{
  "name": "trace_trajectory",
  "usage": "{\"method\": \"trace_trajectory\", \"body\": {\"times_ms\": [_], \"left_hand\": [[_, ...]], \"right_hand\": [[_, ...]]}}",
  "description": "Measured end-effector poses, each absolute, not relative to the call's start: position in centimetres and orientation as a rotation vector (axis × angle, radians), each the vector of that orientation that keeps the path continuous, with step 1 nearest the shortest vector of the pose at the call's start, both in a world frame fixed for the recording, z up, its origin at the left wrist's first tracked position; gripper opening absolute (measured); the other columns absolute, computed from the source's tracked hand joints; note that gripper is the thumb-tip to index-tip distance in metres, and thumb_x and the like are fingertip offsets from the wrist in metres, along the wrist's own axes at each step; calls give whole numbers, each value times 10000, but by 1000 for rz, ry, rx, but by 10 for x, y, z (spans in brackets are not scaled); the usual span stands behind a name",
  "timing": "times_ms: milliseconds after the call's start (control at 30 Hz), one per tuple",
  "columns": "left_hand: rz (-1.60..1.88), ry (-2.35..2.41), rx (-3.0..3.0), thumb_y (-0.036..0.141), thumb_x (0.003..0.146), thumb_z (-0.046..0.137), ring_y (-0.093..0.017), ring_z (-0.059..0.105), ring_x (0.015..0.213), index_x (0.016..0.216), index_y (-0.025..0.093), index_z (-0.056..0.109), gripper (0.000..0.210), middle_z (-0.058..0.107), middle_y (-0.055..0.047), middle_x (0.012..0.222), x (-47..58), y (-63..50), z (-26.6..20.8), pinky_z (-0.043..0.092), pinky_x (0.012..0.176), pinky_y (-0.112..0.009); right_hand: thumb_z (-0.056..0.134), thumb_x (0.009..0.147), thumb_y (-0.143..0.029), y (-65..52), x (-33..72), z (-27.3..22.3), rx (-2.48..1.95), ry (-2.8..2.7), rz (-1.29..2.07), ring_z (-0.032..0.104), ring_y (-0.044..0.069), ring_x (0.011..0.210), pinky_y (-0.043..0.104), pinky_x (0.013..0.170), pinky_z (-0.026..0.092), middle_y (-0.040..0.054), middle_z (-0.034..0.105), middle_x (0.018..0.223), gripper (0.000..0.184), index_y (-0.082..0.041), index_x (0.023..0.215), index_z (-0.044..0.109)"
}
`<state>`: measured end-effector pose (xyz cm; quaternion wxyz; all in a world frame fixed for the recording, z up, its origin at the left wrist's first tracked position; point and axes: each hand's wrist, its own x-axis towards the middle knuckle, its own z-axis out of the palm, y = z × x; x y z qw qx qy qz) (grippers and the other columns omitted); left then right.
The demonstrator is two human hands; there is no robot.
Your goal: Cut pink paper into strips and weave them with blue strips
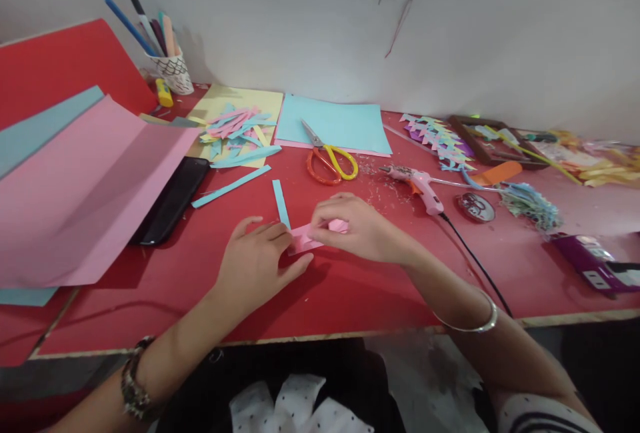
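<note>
A folded pink paper strip (303,241) lies on the red table top in front of me. My right hand (345,223) pinches its right part between thumb and fingers. At the left end, the fingertips of my left hand (257,259) rest on the strip, with the thumb held apart below it. Just behind the left fingers is a narrow light-blue paper strip (281,203). Scissors (330,159) with red and yellow handles sit farther back, their blades over a light-blue paper sheet (340,123).
A pink hot glue gun (415,186) trails a black cord at right, near a small round dish (476,207). Cut strips (240,126) are heaped at back left. A black phone (170,203), pink sheets (90,193) and a pen cup (174,73) stand left.
</note>
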<state>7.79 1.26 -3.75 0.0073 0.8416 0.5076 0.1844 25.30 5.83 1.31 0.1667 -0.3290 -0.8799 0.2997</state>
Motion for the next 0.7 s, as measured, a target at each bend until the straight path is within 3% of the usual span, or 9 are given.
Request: {"method": "trace_trajectory", "body": {"times_ms": [167,467,700], "left_hand": [[649,1661,2597,260,834,353,-170,621,652,734,203,614,285,685,2,732,78,13,-39,341,913,-424],[719,1623,2568,228,862,312,-166,612,652,657,188,593,350,674,1,690,78,13,-41,310,933,-428],[721,1632,2607,224,872,294,-159,600,666,666,180,584,359,668,8,692,78,14,-44,314,934,-423]], "right_hand": [[464,852,-253,58,246,13,-782,-2415,1140,547,91,726,195,679,390,17,617,793,191,-149,766,599],[486,834,-199,62,283,-15,-1089,-2773,454,555,192,890,316,777,392,88,629,953,162,-136,909,616],[533,804,-197,57,279,-26,-1310,-2721,323,520,203,949,333,808,390,82,589,1051,246,-163,1044,575]]}}
